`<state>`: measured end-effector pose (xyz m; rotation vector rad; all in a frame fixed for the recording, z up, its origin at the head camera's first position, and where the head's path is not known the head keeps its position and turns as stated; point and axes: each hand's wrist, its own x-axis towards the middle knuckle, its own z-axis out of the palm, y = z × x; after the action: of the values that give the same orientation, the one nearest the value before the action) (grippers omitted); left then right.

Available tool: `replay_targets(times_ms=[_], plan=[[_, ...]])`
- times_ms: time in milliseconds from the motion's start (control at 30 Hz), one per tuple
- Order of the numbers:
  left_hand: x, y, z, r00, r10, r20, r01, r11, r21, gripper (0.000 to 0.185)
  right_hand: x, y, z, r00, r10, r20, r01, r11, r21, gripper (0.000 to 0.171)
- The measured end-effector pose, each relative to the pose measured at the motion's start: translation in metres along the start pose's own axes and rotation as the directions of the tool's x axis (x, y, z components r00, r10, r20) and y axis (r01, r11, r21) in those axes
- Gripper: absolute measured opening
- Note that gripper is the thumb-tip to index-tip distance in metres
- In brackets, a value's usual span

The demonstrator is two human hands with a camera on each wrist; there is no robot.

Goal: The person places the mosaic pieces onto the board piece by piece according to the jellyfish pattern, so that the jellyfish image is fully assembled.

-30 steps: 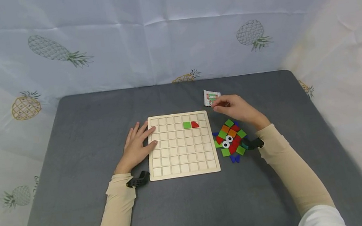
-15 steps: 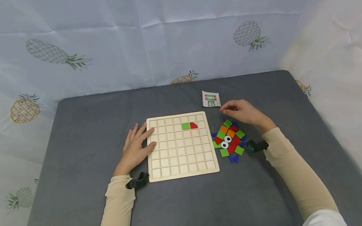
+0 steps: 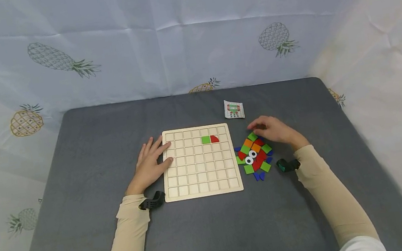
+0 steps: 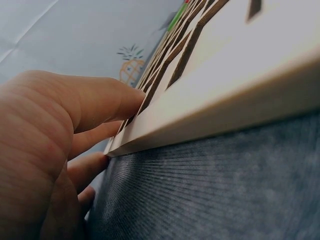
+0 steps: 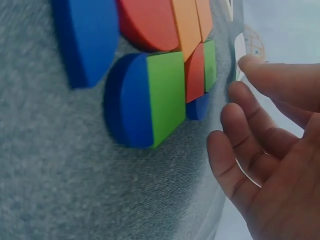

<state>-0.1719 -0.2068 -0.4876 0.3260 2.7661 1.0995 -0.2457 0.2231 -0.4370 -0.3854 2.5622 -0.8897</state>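
A wooden grid board (image 3: 201,172) lies flat on the grey table. In its upper rows sit a green square tile (image 3: 206,139) and a red quarter-round tile (image 3: 215,139). My left hand (image 3: 151,162) rests flat on the board's left edge, fingers straight; the thumb (image 4: 100,105) touches the board (image 4: 225,85). My right hand (image 3: 272,129) hovers at the far right corner of a pile of coloured tiles (image 3: 253,156), fingers relaxed and holding nothing. In the right wrist view the right hand (image 5: 265,160) is just beside a green tile (image 5: 167,95) stacked on blue.
A small picture card (image 3: 234,109) lies beyond the pile, near the board's far right corner. Two white googly-eye pieces (image 3: 251,157) sit on the pile. The grey table (image 3: 216,235) is bordered by pineapple-print cloth.
My right hand has drawn back from the card towards me and now sits over the far side of the tile pile. The left hand and board have not moved.
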Motion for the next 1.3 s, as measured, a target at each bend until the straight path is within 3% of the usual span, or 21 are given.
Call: replay_targets(times_ms=[433,667,967,1300], plan=[[-0.001,-0.001,0.000,1.000,0.000,-0.010,0.000,1.000,0.002,0.059,-0.002,0.006,0.005,0.998,0.001,0.056,-0.001,1.000,-0.008,0.034],[0.000,-0.001,0.001,1.000,0.001,-0.017,-0.001,1.000,0.004,0.059,-0.001,-0.001,0.004,0.997,0.016,0.075,-0.010,0.997,-0.076,0.033],[0.001,-0.001,0.001,1.000,-0.003,-0.017,0.003,1.000,0.010,0.059,0.002,-0.004,0.003,0.999,0.019,0.049,-0.011,0.988,-0.156,0.026],[0.001,0.000,0.001,1.000,0.013,-0.017,-0.013,1.000,0.011,0.058,0.002,-0.008,-0.007,0.999,0.030,0.022,-0.027,0.993,-0.117,0.020]])
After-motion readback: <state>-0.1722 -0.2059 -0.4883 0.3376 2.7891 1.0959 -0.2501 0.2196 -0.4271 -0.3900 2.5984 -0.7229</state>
